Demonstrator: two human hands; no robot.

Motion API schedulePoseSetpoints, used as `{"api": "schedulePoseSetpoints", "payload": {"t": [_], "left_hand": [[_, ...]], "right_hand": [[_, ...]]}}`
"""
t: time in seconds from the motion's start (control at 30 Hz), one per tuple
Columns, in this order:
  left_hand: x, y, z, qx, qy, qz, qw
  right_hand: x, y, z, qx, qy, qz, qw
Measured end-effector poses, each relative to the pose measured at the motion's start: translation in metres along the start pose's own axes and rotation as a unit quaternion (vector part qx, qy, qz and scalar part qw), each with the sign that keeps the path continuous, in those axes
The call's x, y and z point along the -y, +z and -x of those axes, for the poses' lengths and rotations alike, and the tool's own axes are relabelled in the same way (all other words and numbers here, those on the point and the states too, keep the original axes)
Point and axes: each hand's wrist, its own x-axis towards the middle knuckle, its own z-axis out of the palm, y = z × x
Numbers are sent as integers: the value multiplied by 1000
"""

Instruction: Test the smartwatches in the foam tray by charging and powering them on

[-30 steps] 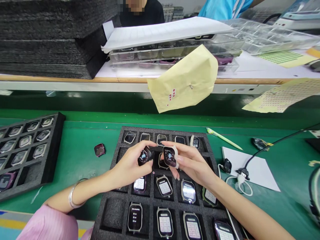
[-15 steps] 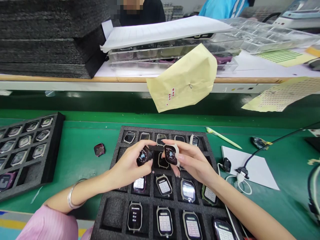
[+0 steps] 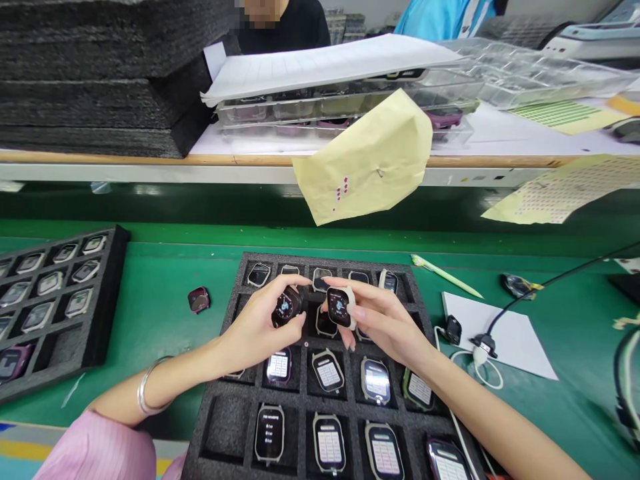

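My left hand (image 3: 263, 320) is closed around a dark smartwatch (image 3: 285, 307) whose lit face shows a blue figure. Facing it, my right hand (image 3: 387, 317) grips a silver smartwatch (image 3: 339, 307) by its edges, with a similar picture on its screen. Both are held above a black foam tray (image 3: 225, 437) of square pockets. Several strapless smartwatches lie in it, among them a silver one (image 3: 329, 443) with a white grid on its screen and a purple-framed one (image 3: 279, 365). My hands and forearms hide part of the middle rows.
Another foam tray (image 3: 95, 333) of watches stands at left, with a loose dark red watch (image 3: 199, 300) beside it. A green pen (image 3: 445, 275), white paper (image 3: 525, 340) and cables lie at right. A shelf (image 3: 240, 160) holding foam blocks and plastic trays crosses behind; people sit beyond.
Both hands keep their hold on the two watches. They have shifted only very slightly to the left.
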Motion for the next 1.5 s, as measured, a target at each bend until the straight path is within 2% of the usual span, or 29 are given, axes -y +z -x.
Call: {"api": "schedulePoseSetpoints", "payload": {"t": [0.33, 0.57, 0.67, 0.83, 1.0, 1.13, 1.27, 1.4, 1.5], "left_hand": [[12, 1, -9, -4, -10, -25, 1000], [5, 0, -5, 4, -5, -22, 1000], [2, -1, -3, -10, 7, -14, 1000], [-6, -7, 7, -31, 35, -15, 999], [-13, -14, 16, -60, 57, 0, 997], [-10, -12, 11, -55, 21, -4, 998], [1, -4, -1, -6, -90, 120, 989], [7, 0, -9, 29, -155, 308, 938], [8, 0, -8, 37, -170, 387, 906]], "right_hand": [[0, 0, -1, -27, 16, 10, 999], [2, 2, 1, -35, 10, 22, 999], [4, 2, 4, -33, -1, 44, 999], [16, 0, 13, 14, -20, 67, 997], [27, 4, 22, 10, -21, 79, 997], [24, 6, 17, -4, -17, 57, 998], [14, 4, 4, 6, 29, 18, 999], [7, 0, -3, 24, 61, -10, 998], [4, -2, -2, 10, 53, -5, 999]]}}
